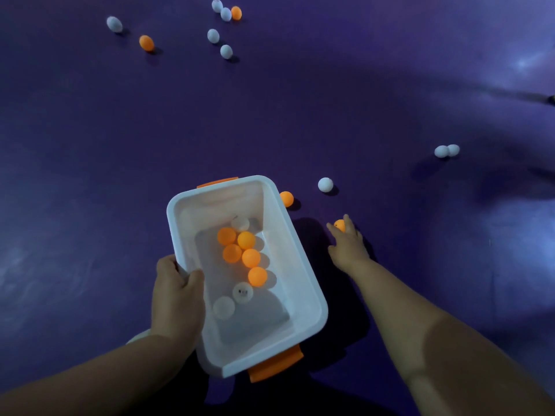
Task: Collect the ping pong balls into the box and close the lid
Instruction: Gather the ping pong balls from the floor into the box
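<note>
Holding the box (222, 202) by its left rim, your left hand (177, 298) has the thumb hooked inside and the fingers wrapped underneath. That grip looks meant to keep the open top beside your reach, so each ball has only a short way to go. The box sits tilted, and the balls inside (246, 256), five orange and three white, lie along its floor.

Your right hand (348, 247) is stretched out to the mat (90, 145), with its fingertips curled over an orange ball (340, 225) just right of the box. Whether that ball has left the mat, I cannot tell.

Plenty is left to gather. A second orange one (286, 198) rests against the box's far right side, with a white ball (325, 184) near it. A white pair (447, 151) lies farther right, and a scattered group (225, 14) sits well beyond your reach at the far edge, so you will likely need to move the box closer.

The orange latch (274, 366) hangs free and the top is open. A white piece (138, 336) shows under your left wrist; it may be the lid, but that is a guess.
</note>
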The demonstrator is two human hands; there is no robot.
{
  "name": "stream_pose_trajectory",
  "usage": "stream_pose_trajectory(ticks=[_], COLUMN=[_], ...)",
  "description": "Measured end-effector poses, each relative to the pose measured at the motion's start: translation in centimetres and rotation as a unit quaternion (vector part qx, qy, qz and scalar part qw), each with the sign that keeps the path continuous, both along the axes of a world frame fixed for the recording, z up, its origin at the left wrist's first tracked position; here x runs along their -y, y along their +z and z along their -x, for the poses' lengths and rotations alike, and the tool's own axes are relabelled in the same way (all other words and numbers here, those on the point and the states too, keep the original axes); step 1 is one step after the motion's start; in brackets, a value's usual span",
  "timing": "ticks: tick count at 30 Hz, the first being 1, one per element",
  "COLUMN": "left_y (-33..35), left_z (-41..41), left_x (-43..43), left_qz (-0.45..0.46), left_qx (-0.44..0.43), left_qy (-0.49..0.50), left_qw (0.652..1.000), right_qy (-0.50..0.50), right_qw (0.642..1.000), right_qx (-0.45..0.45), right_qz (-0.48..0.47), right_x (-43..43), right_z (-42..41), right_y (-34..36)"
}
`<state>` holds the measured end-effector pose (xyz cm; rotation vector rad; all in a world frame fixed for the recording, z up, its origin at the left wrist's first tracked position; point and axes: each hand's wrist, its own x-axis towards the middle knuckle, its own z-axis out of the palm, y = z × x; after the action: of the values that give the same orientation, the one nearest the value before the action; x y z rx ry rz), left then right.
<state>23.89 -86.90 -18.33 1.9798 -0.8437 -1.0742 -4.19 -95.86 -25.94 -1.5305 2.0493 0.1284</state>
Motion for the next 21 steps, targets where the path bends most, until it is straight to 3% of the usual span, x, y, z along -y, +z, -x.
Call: stream_pose_trajectory(ticks=[8, 13, 18, 21], left_y=[-0.4, 0.0, -0.3, 0.0], left_z=[-0.9, -0.4, -0.9, -1.3], left_x=[0.1, -0.3, 0.0, 0.9], left_qz=[-0.004, -0.007, -0.009, -0.001], left_qx=[-0.002, 0.001, -0.003, -0.019], left_qy=[0.028, 0.021, 0.021, 0.018], left_qw=[1.0, 1.0, 1.0, 1.0], right_qy=[-0.137, -0.085, 0.039, -0.004], right_qw=[0.979, 0.941, 0.933, 0.923], right_qx=[0.128, 0.226, 0.29, 0.299], right_qz=[0.075, 0.238, 0.21, 0.244], right_x=[-1.3, -3.3, -5.0, -4.0], right_z=[0.0, -4.8, -9.5, -10.4], right_y=[0.6, 5.1, 8.5, 8.0])
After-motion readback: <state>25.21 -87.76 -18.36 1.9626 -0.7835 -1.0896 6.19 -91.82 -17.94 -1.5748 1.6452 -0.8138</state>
